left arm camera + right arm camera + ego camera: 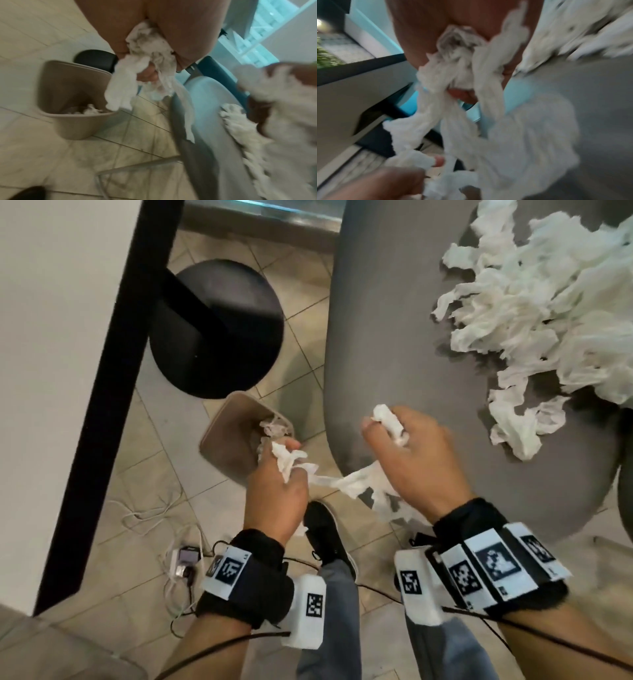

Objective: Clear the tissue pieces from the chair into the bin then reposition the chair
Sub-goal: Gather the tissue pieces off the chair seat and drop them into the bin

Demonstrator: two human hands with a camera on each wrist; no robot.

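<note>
A grey chair (394,344) carries a heap of torn white tissue pieces (548,302) on its seat at the upper right. My left hand (277,474) grips a wad of tissue (140,70) just over the near rim of the beige bin (233,436), which holds some tissue. My right hand (411,453) grips another wad (458,70) at the chair's front edge. A twisted tissue strand (346,482) stretches between the two hands. The wrist views are blurred.
A black round table base (219,326) stands beyond the bin, under a white table with a black edge (113,347) on the left. Cables and a charger (181,563) lie on the tiled floor. My black shoe (325,532) is below the hands.
</note>
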